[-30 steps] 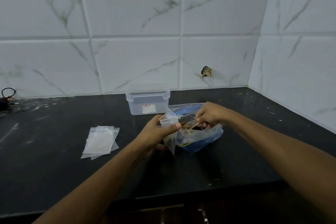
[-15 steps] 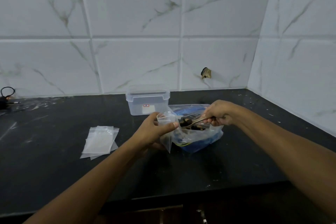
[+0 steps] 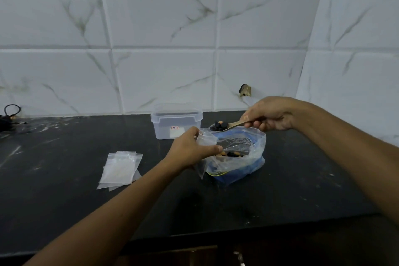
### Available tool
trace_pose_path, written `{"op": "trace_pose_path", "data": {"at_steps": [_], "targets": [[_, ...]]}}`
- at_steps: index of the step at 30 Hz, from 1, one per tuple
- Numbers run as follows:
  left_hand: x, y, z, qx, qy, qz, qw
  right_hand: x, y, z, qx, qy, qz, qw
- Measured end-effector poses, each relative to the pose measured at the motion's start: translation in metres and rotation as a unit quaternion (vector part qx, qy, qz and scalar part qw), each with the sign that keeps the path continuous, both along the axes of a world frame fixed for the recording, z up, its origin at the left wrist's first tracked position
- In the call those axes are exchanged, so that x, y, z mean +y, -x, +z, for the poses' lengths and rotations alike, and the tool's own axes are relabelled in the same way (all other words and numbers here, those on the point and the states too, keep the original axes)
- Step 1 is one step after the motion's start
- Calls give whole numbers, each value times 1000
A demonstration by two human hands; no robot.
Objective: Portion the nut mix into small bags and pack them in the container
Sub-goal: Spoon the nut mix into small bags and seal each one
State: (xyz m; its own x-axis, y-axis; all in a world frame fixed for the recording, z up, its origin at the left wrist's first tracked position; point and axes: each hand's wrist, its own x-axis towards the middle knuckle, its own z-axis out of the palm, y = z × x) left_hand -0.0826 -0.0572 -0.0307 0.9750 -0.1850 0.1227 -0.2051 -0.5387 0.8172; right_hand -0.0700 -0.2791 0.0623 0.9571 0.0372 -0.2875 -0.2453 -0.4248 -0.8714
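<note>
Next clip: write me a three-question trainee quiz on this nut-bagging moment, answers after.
1. True or false: the wooden spoon in the right hand carries nuts.
2. What does the left hand grip? A) small clear zip bag B) lidded clear plastic container C) stack of empty clear bags
3. Fill in: the large clear nut-mix bag with blue inside lies on the black ____.

Key: 1 true; 2 A, the small clear zip bag; 3 countertop.

Both forearms are showing bare right up to the picture's lower edge, with no sleeve reaching into view. The left hand (image 3: 190,149) and the right hand (image 3: 269,116) are wearing no gloves, rings or watch.
</note>
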Motion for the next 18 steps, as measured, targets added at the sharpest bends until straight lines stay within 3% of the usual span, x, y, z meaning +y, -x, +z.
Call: {"op": "trace_pose_path", "data": {"at_steps": [4,6,8,11,12,13,15,18], "targets": [[-5,0,2,-10,-21,6,1000,28,8,1,-66,129,51,988],[-6,0,1,-13,-20,6,1000,45,15,-3,-139,229,94,959],[-5,0,-1,-14,-11,8,1000,63,26,-6,-265,378,161,872],[-2,-2,-2,-11,23,5,1000,82,48,-6,-419,593,242,643],[0,-3,-2,-4,35,5,999,84,54,-6,-439,622,253,597],[1,-3,-3,3,47,5,999,83,59,-6,-457,628,256,576],[5,-2,-5,15,66,11,998,77,65,-2,-494,587,218,603],[11,-2,-9,20,92,24,995,52,49,-1,-485,516,55,703]]}}
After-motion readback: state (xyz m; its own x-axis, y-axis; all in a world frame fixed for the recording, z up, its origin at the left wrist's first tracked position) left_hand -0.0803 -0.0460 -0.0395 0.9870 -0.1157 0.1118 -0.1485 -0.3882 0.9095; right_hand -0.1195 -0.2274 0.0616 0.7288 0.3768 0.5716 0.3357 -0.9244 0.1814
